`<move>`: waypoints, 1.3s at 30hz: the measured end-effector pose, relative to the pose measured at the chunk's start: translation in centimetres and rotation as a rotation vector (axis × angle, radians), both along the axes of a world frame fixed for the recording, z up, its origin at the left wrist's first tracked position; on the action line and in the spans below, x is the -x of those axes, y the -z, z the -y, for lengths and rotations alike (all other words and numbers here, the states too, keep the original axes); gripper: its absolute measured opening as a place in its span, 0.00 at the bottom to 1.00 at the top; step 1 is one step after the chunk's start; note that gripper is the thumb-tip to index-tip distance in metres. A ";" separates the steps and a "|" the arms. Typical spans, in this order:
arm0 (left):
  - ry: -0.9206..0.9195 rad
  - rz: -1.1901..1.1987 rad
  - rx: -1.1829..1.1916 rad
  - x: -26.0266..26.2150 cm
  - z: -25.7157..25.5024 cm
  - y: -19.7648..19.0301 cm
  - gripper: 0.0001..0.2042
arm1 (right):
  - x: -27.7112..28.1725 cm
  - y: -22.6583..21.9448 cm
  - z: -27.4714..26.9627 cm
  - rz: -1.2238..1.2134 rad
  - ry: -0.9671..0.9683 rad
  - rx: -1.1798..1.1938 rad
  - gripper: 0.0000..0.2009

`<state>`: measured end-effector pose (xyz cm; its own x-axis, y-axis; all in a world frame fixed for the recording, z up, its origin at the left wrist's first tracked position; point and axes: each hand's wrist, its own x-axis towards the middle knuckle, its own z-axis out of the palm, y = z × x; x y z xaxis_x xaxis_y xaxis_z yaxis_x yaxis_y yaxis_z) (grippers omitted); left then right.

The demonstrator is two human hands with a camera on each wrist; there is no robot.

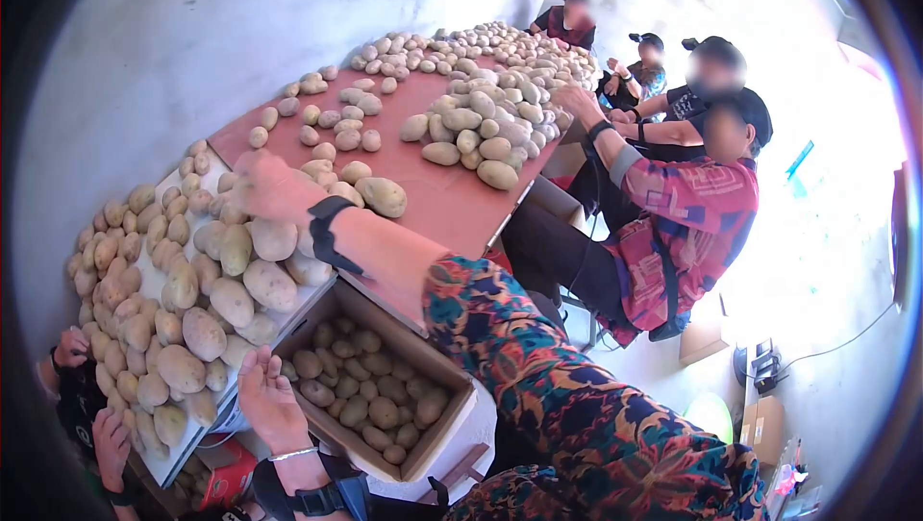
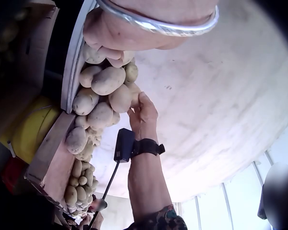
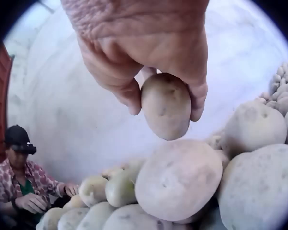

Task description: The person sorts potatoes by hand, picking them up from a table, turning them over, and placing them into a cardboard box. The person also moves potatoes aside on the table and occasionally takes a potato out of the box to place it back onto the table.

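Over the heap of large pale potatoes [image 1: 207, 305] on the white tray [image 1: 173, 458] at your left, you are reaching out with your right hand [image 1: 264, 185], and its fingers are curling round one small tan oval potato [image 3: 166, 105], pinching it just above the pile without letting it touch the big ones below. Your left hand [image 1: 269, 401] is hanging relaxed and holding nothing, resting against the near edge of that tray, just beside the brown cardboard box [image 1: 437, 439] of smaller potatoes. Your two hands are sitting well apart, the right stretched forward, the left close to your body. Beyond the tray, the reddish-brown table top [image 1: 452, 199] is carrying more scattered potatoes, and a person in a red patterned shirt [image 1: 687, 223] is reaching into the far pile.
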<state>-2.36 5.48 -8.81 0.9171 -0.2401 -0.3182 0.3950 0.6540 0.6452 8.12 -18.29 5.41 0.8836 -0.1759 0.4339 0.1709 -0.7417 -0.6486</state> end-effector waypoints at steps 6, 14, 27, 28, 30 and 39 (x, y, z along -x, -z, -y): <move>0.021 0.005 0.004 -0.3 -0.1 0.7 0.15 | 0.8 0.3 0.5 -0.191 0.005 0.558 0.13; 0.159 0.076 -0.067 0.1 0.2 1.3 0.20 | 10.4 0.3 -1.8 0.350 0.010 0.423 0.05; 0.500 0.022 -0.685 0.8 5.8 3.8 0.11 | 18.8 9.6 1.5 -0.104 -0.265 0.414 0.06; 0.620 0.068 -0.823 0.2 6.2 5.7 0.11 | 18.7 9.4 1.6 -0.089 -0.268 0.379 0.05; 0.752 0.110 -0.974 -1.2 6.5 10.6 0.10 | 18.6 8.7 1.7 -0.075 -0.284 0.296 0.07; 1.284 0.676 -1.600 6.2 6.7 21.8 0.17 | 19.7 2.3 1.7 0.168 -0.470 -0.547 0.09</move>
<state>-8.60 -1.24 -30.57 0.5418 -0.5834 -0.6050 -0.4053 -0.8120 0.4200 -11.56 -19.96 3.14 0.8485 -0.0251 0.5285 0.5201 -0.1443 -0.8418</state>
